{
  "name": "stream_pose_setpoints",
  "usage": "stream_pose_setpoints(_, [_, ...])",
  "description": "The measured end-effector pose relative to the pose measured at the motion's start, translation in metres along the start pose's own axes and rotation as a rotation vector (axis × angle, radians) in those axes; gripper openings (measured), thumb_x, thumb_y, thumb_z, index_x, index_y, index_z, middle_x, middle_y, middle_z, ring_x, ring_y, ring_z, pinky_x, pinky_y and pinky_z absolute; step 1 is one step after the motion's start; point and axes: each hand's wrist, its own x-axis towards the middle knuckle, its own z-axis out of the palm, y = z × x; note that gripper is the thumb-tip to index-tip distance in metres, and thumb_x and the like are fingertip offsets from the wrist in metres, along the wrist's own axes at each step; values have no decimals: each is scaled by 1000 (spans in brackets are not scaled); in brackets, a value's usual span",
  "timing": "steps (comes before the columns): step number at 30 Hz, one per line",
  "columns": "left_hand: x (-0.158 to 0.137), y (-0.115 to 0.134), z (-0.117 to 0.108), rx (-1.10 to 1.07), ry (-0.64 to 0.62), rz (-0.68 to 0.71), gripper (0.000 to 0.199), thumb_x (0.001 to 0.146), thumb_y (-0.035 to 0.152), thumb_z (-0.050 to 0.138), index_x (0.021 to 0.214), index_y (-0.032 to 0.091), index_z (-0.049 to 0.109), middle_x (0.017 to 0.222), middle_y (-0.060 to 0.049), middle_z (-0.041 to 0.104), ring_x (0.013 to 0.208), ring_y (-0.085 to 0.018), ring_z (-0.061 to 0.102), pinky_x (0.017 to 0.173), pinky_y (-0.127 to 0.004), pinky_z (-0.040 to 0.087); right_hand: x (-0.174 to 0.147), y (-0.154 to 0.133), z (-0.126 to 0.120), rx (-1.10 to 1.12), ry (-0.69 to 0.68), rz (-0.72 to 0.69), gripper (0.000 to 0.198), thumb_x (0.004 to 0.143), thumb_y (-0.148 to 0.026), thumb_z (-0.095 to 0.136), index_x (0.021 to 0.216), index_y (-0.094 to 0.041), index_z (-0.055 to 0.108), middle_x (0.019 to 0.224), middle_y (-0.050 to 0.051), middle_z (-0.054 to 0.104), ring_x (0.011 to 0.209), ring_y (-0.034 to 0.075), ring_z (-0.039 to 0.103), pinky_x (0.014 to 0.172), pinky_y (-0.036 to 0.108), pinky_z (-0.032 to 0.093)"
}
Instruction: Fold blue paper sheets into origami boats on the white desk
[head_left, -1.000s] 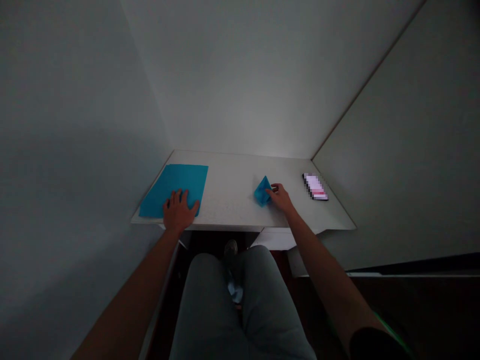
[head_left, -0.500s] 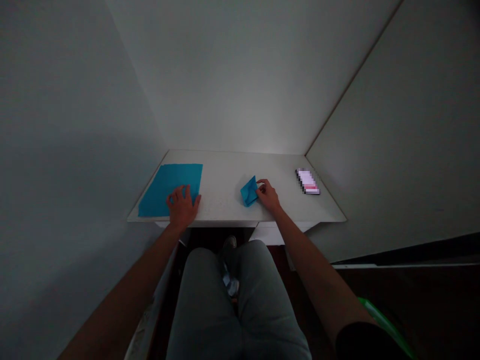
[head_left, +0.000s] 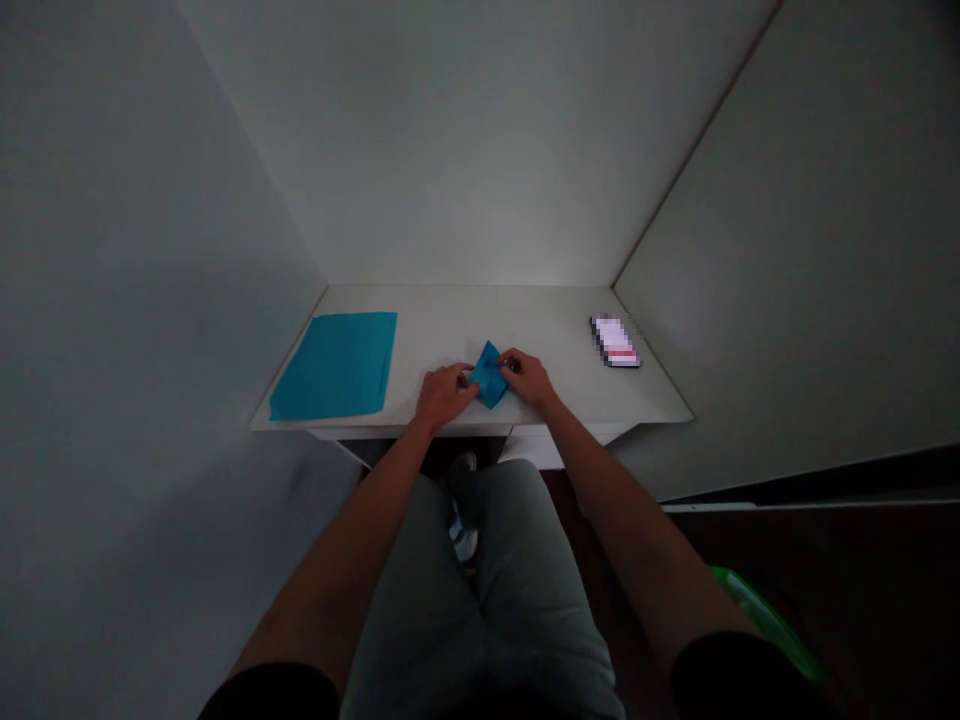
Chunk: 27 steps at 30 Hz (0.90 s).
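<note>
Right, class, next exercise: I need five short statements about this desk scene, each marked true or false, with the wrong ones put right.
1. The left hand and the right hand are both at the small folded paper. True.
2. The large blue sheet lies under the left hand. False: the large blue sheet lies apart from both hands, at the left of the desk.
3. The phone lies to the right of the small folded paper. True.
4. The desk top is black. False: it is white.
5. The small folded paper is blue. True.
</note>
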Motion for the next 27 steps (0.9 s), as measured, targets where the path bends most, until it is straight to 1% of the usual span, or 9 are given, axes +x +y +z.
stream_pose_setpoints(4, [-2, -1, -4, 29, -32, 64, 38, 94, 32, 76, 131, 23, 79, 108, -7, 82, 113, -29, 72, 104, -43, 47, 0, -3, -1, -55, 6, 11, 23, 91, -43, 77, 106, -25, 78, 94, 2, 75, 82, 19, 64, 77, 32, 47])
stream_pose_setpoints(7, [-2, -3, -3, -12, -30, 71, 48, 91, 31, 78, 139, 22, 76, 109, -5, 82, 109, -27, 72, 106, -42, 48, -1, -4, -1, -68, -12, -38, 29, 87, -45, 84, 107, -24, 79, 107, 4, 75, 83, 18, 62, 80, 32, 48])
stream_pose_setpoints(9, [-1, -5, -2, -56, -22, 50, 55, 92, 30, 78, 145, 22, 72, 111, -5, 82, 107, -25, 73, 105, -40, 49, -3, -4, -2, -74, -66, -73, 35, 84, -47, 87, 110, -25, 80, 110, 4, 74, 82, 17, 61, 81, 31, 47])
stream_pose_setpoints(11, [0, -8, -1, -89, -18, 33, 53, 95, 31, 76, 147, 22, 72, 113, -5, 82, 104, -23, 73, 103, -39, 50, -4, -3, -3, -84, -129, -97, 39, 81, -49, 90, 112, -26, 81, 108, 2, 74, 81, 17, 60, 80, 31, 47])
stream_pose_setpoints(13, [2, -9, 0, -109, -15, 26, 45, 100, 32, 71, 143, 21, 75, 114, -6, 83, 103, -23, 73, 101, -38, 51, -4, -3, -4, -83, -180, -115, 40, 80, -50, 91, 112, -27, 82, 106, 1, 74, 79, 16, 59, 79, 31, 46])
stream_pose_setpoints(18, [5, -8, -1, -114, -1, 19, 36, 107, 35, 62, 136, 23, 81, 112, -7, 83, 99, -23, 73, 97, -37, 52, -1, -1, -3, -61, -219, -139, 29, 88, -51, 85, 104, -26, 85, 103, 1, 74, 78, 15, 59, 77, 30, 44])
stream_pose_setpoints(23, [3, -3, -3, -81, -2, 51, 39, 108, 45, 64, 137, 24, 80, 105, -5, 82, 96, -21, 72, 94, -36, 51, 3, -1, -2, -139, -218, -114, 24, 92, -48, 80, 97, -24, 85, 104, 4, 76, 80, 17, 61, 76, 31, 43])
stream_pose_setpoints(25, [2, -2, -4, -45, -11, 68, 43, 104, 50, 70, 137, 25, 80, 103, -5, 81, 97, -22, 71, 95, -36, 50, 4, -2, -1, -172, -232, -94, 24, 93, -47, 80, 98, -24, 84, 99, 3, 77, 81, 18, 63, 75, 30, 42])
stream_pose_setpoints(27, [2, -2, -4, -1, -31, 87, 45, 99, 46, 75, 139, 26, 79, 102, -4, 80, 100, -23, 71, 97, -37, 50, 4, -4, 0, -210, -243, -61, 28, 94, -51, 78, 98, -24, 83, 92, 3, 78, 80, 19, 63, 73, 30, 40])
